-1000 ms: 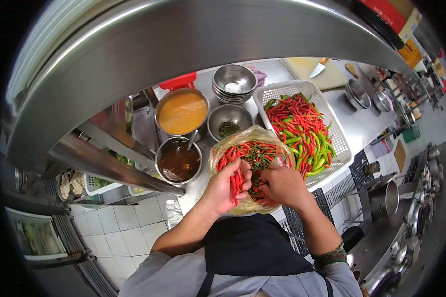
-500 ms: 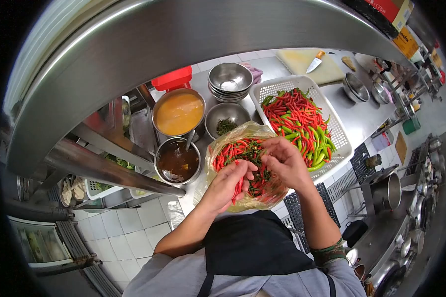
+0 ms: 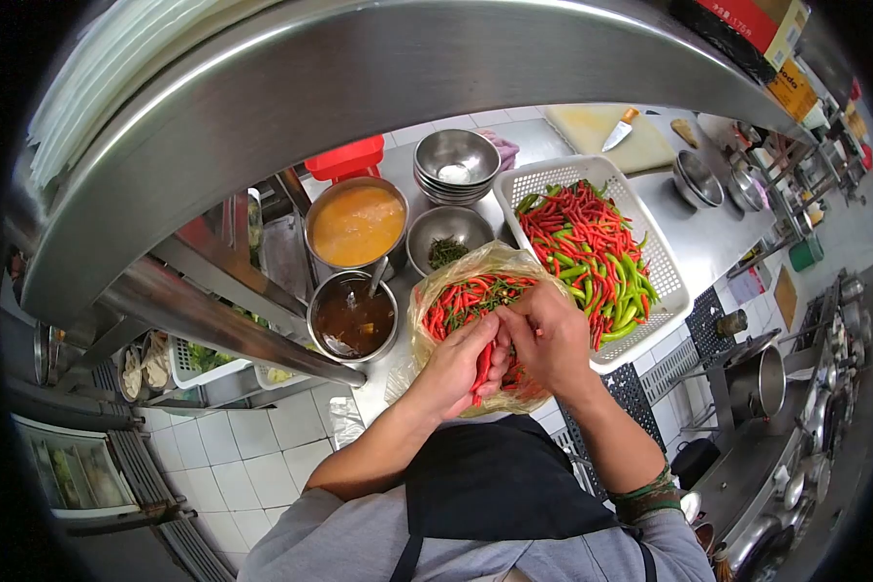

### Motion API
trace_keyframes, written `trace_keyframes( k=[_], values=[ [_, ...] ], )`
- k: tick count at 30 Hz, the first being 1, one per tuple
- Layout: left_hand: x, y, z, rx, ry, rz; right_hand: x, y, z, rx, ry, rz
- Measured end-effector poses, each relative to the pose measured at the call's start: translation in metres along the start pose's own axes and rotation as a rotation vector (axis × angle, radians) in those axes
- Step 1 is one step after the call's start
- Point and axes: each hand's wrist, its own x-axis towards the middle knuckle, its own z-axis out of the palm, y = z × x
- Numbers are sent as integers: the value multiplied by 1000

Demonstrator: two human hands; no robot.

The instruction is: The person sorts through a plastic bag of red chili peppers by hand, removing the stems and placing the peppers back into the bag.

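Observation:
My left hand (image 3: 461,367) is closed around red chilies (image 3: 485,364) above a clear plastic bag (image 3: 425,335) that holds red chilies and green stems. Fingertips of my right hand (image 3: 545,335) are pinched together and meet my left fingertips; what they grip is too small to make out. Right of the bag, a white perforated basket (image 3: 662,254) holds red and green chilies (image 3: 592,242). Behind the bag sits a metal bowl (image 3: 470,228) with green stems (image 3: 446,252).
Stacked metal bowls (image 3: 456,160), a pot of orange liquid (image 3: 359,223) and a pot of dark liquid (image 3: 354,320) with a spoon stand left and behind. A knife (image 3: 619,131) lies on a cutting board (image 3: 592,126). A steel shelf (image 3: 378,73) spans overhead.
My right hand has moved left and down to meet my left hand, and its fingers have closed. My left fingers have curled more tightly around the red chilies.

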Motion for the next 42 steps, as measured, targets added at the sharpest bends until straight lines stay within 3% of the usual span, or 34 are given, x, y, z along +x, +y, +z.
trace_keyframes(
  k=[1, 4, 7, 10, 13, 16, 19, 22, 23, 29, 32, 33, 36, 39, 42],
  values=[
    [0, -1, 1, -1, -2, 10, -1, 3, 3, -240, 77, -221],
    [-1, -1, 3, 10, -8, 27, -1, 3, 3, -158, 104, -24],
    [-3, 5, 1, 28, -13, 33, 9, 7, -9, -134, 0, 209],
    [-5, 12, -7, 30, -21, 63, -5, 16, -28, -294, -413, 347],
    [-4, 14, -13, 71, -1, 104, -12, 9, -25, -371, -584, 409],
    [2, 13, -20, -101, -42, 95, -19, 23, -16, -398, -557, 333],
    [-1, 20, -17, -143, -4, 138, -14, 33, -18, -188, -417, 160],
    [5, 17, -16, -54, 192, 193, 2, 13, -32, 45, -328, 375],
    [5, 15, -17, 1, 174, 182, 4, 11, -33, 105, -280, 328],
    [2, 7, -5, 147, -23, 79, 9, 2, -8, 590, -243, 560],
    [2, 5, -10, -62, -14, -3, 11, 0, 10, -46, 5, -44],
    [2, 4, -11, -74, -2, 13, 12, -1, 15, -92, 61, -154],
    [3, 2, -10, -45, 43, 82, 9, 5, 21, -199, 116, -191],
    [-4, 8, -9, 42, 71, 192, 19, 16, 4, -249, 76, 68],
    [-14, 18, -22, 15, 28, 260, 17, 31, -15, -106, -269, 152]
  ],
)
